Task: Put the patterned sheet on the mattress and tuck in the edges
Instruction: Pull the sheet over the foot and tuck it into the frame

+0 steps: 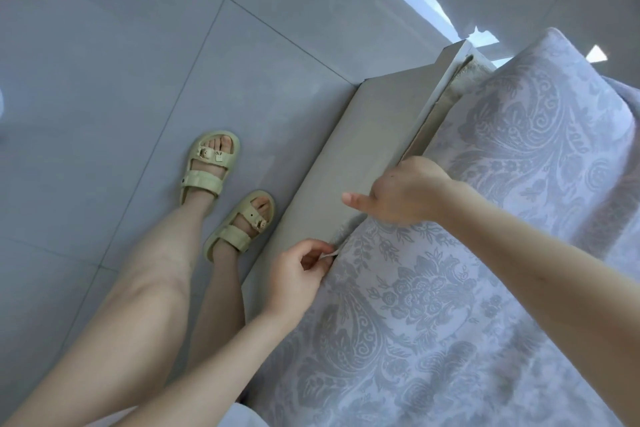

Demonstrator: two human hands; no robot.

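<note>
Patterned sheet (512, 135) covers the mattress (462, 78), and we are tucking its side edge by the bed frame (363, 156): left grip (296, 274) pinches the hem, right grip (405, 192) sinks its fingers into the gap, hold unclear, so next we judge the hem needs pushing down.

The person wears pale yellow-green sandals (212, 163), each with two wide straps and small buckles. The arms (526, 253) and legs (156, 288) are bare. A bit of white clothing (242, 415) shows low down.
</note>
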